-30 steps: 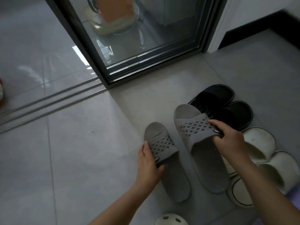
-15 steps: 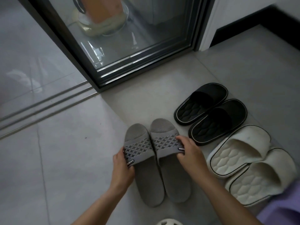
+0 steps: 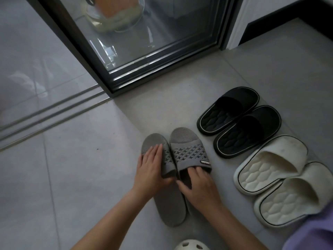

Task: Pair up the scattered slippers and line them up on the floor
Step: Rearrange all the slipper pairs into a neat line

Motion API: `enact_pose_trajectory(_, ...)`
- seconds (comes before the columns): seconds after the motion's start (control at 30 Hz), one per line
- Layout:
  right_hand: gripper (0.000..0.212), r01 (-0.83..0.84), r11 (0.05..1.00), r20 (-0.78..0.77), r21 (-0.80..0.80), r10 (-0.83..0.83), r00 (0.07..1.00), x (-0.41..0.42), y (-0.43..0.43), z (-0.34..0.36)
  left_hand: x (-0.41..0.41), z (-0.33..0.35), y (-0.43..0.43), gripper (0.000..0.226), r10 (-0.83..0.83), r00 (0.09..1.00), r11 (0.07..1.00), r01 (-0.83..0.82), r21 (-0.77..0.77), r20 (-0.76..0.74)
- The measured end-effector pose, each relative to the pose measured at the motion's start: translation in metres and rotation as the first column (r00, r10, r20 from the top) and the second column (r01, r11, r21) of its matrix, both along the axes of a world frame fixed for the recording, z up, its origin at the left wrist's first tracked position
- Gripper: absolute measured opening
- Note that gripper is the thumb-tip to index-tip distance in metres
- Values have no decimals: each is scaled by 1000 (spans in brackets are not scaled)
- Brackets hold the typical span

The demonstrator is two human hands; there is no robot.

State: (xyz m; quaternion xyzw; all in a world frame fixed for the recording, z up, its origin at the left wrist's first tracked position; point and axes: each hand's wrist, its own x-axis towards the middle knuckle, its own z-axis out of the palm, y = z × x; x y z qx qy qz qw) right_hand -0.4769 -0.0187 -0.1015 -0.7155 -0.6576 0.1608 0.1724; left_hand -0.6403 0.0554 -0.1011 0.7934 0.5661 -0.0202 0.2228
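Pale grey floor tiles (image 3: 75,177) run up to a dark-framed glass sliding door (image 3: 144,42) and its metal floor track (image 3: 54,112). A second ago the right hand held one grey slipper in the air, apart from its mate; half a second ago the two had come together on the floor, and now both lie flat, side by side and touching along their inner edges, toes toward the door. By my reading the grey pair is matched, with only its alignment to the row left to settle.

The left hand (image 3: 151,170) lies on the strap of the left grey slipper (image 3: 169,204), fingers straight and together over the top and the thumb round the strap's rear edge, pressing rather than gripping. The right hand (image 3: 200,186) rests on the footbed of the right grey slipper (image 3: 187,148), its fingertips loosely bent and tucked just under the strap's rear edge; I cannot tell whether it grips anything.

To the right stand the black pair (image 3: 239,120) and the white pair (image 3: 277,179), each slipper touching its mate. They sit at a slant to the grey pair, which lies just beside the black ones. A white perforated shoe (image 3: 191,245) shows at the bottom edge, apparently unpaired.
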Motion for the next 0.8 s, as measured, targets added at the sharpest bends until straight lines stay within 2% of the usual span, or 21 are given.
enact_pose_trajectory(0.1, 33, 10, 1000, -7, 2, -10, 1000, 0, 7, 4, 3, 0, 11, 117, -3, 999, 1000, 3, -1, -52)
enact_pose_trajectory(0.23, 28, -31, 998, 2, -61, 31, 1000, 1, 7, 2, 4, -3, 12, 108, 28, 1000, 999, -28, 46, 11)
enact_pose_trajectory(0.33, 27, -68, 992, 0, -109, 68, 998, -6, 6, -2, 4, -4, 12, 114, -1, 1000, 1000, 2, 25, -24)
enact_pose_trajectory(0.47, 29, 37, 993, -28, -116, -40, 999, -21, 16, -4, 3, 1, 14, 119, 15, 1000, 999, -15, -32, -9)
enact_pose_trajectory(0.63, 25, 83, 989, -20, -121, -86, 996, -27, 18, -3, 16, 5, 15, 86, 40, 998, 999, -42, -34, -54)
enact_pose_trajectory(0.7, 23, 119, 984, -83, -132, -131, 988, -24, 19, -1, 20, 9, 18, 76, 48, 998, 998, -50, -39, -50)
enact_pose_trajectory(0.8, 24, 192, 979, -166, -71, -202, 965, -14, 26, 13, 24, 23, 32, 53, 126, 981, 992, -125, -19, 146)
